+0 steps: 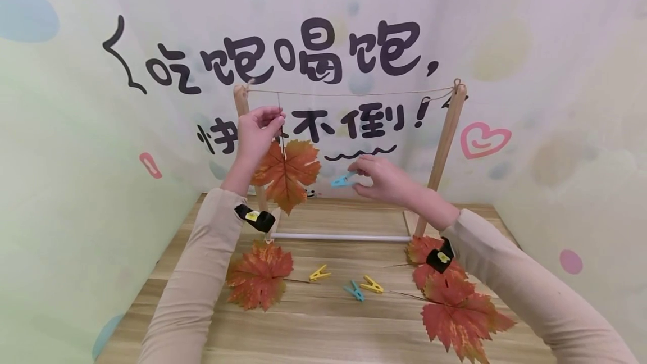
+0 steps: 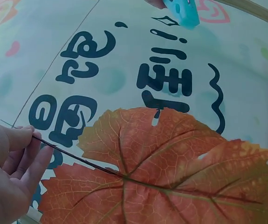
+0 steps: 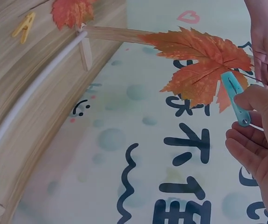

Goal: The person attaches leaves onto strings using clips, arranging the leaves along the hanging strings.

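My left hand [image 1: 260, 131] pinches the thin dark stem of an orange maple leaf [image 1: 290, 176], which hangs down just below the twine [image 1: 354, 95]. The stem's top reaches the twine at the left side of the wooden frame. In the left wrist view, thumb and fingertips of the left hand [image 2: 12, 163] meet on the stem. To the right of this leaf, my right hand [image 1: 386, 181] holds a light blue clothespin [image 1: 342, 181] between thumb and fingers. The right wrist view shows the clothespin [image 3: 236, 99] pointing toward the leaf, apart from it.
The frame's left post [image 1: 241, 101] and right post [image 1: 440, 156] carry the twine; a white rod [image 1: 343, 237] joins them below. A red leaf [image 1: 260, 276] lies at left, more leaves [image 1: 462, 319] at right. Between lie yellow clothespins [image 1: 372, 284] and a blue clothespin [image 1: 355, 291].
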Available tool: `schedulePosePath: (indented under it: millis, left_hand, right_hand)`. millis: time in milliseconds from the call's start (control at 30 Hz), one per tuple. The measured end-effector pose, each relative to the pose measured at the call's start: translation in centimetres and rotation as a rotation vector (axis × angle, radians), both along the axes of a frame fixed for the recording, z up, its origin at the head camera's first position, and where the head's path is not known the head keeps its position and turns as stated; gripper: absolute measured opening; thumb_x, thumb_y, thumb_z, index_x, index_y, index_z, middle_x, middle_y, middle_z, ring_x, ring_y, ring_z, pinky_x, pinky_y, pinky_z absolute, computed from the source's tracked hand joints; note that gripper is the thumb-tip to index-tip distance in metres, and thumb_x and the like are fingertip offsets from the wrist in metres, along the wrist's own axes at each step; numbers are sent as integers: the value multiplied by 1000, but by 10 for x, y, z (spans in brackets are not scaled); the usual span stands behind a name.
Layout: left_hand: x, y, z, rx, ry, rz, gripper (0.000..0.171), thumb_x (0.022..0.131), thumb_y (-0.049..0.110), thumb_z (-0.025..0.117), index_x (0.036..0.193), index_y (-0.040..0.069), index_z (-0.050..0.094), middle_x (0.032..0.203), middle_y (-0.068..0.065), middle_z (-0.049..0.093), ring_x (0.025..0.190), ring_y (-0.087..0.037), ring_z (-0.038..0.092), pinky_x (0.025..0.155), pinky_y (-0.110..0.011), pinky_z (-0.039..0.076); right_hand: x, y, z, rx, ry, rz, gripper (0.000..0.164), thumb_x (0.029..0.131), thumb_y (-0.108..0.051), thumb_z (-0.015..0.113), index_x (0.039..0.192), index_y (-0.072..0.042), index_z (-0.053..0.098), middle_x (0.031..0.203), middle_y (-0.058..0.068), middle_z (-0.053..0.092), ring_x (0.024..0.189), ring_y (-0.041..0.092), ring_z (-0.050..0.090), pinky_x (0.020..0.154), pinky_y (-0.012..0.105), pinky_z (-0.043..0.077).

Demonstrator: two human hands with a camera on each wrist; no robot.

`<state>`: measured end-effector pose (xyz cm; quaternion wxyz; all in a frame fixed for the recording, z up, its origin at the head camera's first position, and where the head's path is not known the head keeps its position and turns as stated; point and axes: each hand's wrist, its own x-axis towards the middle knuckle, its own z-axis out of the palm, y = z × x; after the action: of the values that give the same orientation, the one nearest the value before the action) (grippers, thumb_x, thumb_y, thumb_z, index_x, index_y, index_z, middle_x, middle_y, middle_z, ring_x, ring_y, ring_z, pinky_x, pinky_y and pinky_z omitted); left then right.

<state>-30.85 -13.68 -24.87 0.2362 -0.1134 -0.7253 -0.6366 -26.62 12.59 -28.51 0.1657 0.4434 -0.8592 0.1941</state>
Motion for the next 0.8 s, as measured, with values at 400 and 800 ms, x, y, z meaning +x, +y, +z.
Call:
schedulePosePath:
  millis: [400, 800]
  left_hand:
    - [-9, 4, 1, 64, -5, 47, 21, 83, -2, 61, 103, -9, 63, 84, -4, 65, 70, -2, 58, 59, -13, 49]
    - [-14, 6, -1, 61, 42, 80, 23, 82, -7, 60, 104, -11, 62, 99, -26, 63, 73, -5, 60, 61, -12, 49]
  right_hand:
    - [-3, -10, 24, -59, 10, 9, 26, 73, -4, 71, 96, 3, 61, 88, 11, 65, 77, 20, 60, 71, 33, 52]
    - [-9, -18, 39, -189, 74, 0, 25, 76, -2, 70, 98, 4, 62, 92, 12, 63, 81, 20, 61, 73, 31, 53]
